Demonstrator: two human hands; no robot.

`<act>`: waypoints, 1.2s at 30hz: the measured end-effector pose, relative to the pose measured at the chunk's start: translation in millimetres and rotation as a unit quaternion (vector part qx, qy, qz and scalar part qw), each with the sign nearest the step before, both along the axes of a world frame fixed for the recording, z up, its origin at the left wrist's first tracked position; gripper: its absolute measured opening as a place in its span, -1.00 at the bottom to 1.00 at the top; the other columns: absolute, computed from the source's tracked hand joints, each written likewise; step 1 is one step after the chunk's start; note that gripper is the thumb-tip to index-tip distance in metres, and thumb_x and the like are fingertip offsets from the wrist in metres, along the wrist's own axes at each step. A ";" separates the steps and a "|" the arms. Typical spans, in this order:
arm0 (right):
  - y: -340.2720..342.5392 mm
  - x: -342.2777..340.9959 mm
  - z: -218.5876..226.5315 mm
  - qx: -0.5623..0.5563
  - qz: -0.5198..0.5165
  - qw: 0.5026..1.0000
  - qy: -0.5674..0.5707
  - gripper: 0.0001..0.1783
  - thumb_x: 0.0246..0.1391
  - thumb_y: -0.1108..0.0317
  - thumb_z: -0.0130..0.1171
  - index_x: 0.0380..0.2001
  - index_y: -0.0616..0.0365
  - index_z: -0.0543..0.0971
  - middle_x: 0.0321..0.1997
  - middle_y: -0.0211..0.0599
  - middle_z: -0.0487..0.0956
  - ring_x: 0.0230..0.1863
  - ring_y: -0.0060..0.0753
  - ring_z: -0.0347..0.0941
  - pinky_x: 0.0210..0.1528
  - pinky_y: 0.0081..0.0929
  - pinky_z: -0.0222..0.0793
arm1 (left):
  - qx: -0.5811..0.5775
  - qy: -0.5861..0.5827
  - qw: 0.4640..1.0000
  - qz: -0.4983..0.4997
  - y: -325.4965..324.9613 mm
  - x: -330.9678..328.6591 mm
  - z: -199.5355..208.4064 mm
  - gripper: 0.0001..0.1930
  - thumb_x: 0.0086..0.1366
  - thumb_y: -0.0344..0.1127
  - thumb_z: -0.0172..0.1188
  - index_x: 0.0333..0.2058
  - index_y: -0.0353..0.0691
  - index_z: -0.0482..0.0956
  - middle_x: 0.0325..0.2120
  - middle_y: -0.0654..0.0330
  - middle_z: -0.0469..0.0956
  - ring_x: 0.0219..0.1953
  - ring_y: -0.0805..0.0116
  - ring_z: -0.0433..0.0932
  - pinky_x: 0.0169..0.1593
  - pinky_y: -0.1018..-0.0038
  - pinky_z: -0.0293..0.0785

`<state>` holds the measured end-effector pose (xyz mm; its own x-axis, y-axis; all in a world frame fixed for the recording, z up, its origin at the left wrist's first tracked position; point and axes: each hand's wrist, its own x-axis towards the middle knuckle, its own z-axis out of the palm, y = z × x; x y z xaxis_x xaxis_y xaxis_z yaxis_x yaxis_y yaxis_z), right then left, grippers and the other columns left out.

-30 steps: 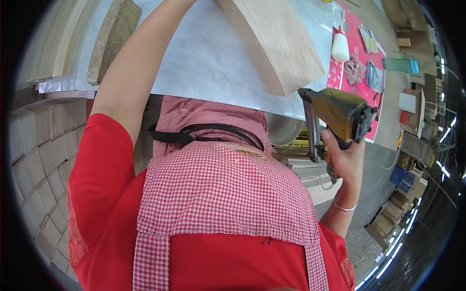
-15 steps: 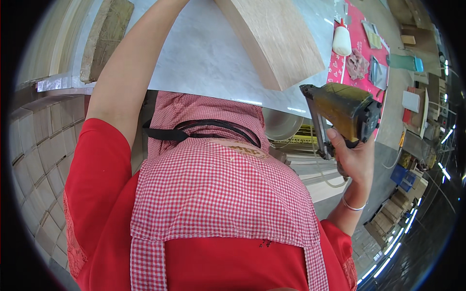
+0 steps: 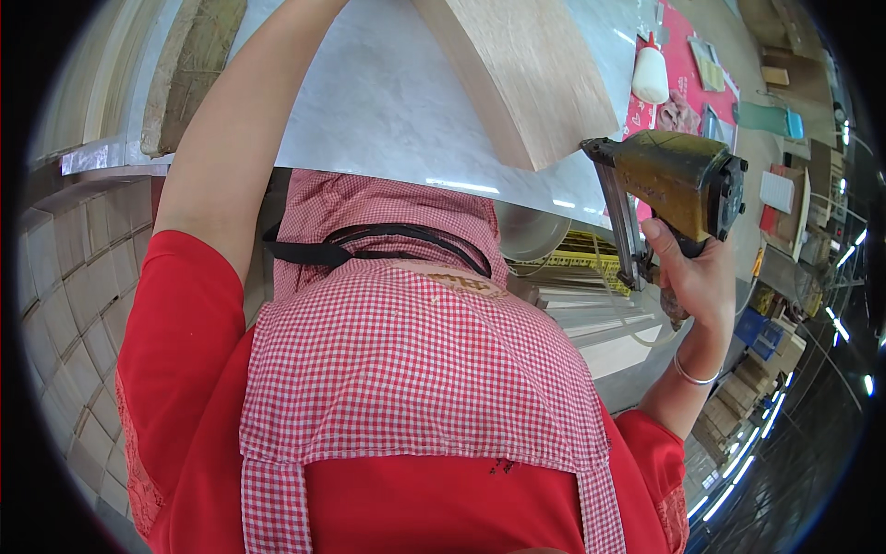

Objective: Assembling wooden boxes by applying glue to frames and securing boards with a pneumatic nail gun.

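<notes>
My right hand (image 3: 694,275) is wrapped round the handle of a pneumatic nail gun (image 3: 672,185) with a worn yellow-brown body and a dark magazine. The gun's nose is at the near right corner of a pale wooden box-like piece (image 3: 535,78); whether it touches the wood I cannot tell. The wooden piece rests on the light grey marbled tabletop (image 3: 369,111) and runs out of view at the top. My left forearm stretches up past the upper edge toward the far end of the wood, and the left hand itself is out of view.
A worn wooden block (image 3: 194,78) lies at the table's left. To the right are a white glue bottle with a red tip (image 3: 651,74), a crumpled pink cloth (image 3: 678,115) and a teal bottle (image 3: 771,120). Stacked wood pieces (image 3: 88,305) stand below left; a yellow crate (image 3: 591,254) sits under the table.
My right hand has shifted right and the nail gun has turned slightly, its nose moving up to the corner of the wooden piece. The left arm has barely moved.
</notes>
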<state>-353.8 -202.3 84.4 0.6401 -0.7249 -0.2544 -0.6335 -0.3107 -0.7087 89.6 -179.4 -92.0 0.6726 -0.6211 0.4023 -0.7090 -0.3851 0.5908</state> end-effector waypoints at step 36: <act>-28.5 -14.7 6.5 -0.025 -0.126 0.990 0.061 -0.64 0.12 0.17 0.37 -0.51 0.28 0.59 -0.76 -0.51 0.42 -0.81 -0.72 0.24 -0.77 -0.60 0.09 | 0.175 -0.171 0.941 -0.233 155.0 -126.6 86.7 -0.53 -0.04 -0.08 0.45 -0.24 -0.22 0.52 0.09 -0.06 0.42 0.19 -0.05 0.33 0.23 -0.09 0.16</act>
<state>-368.5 -230.8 90.9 0.4048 -0.8712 -0.2777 -0.7748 -0.1655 -0.6102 -36.9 -24.3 -5.3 0.1626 -0.9515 0.2612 -0.9748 -0.1141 0.1915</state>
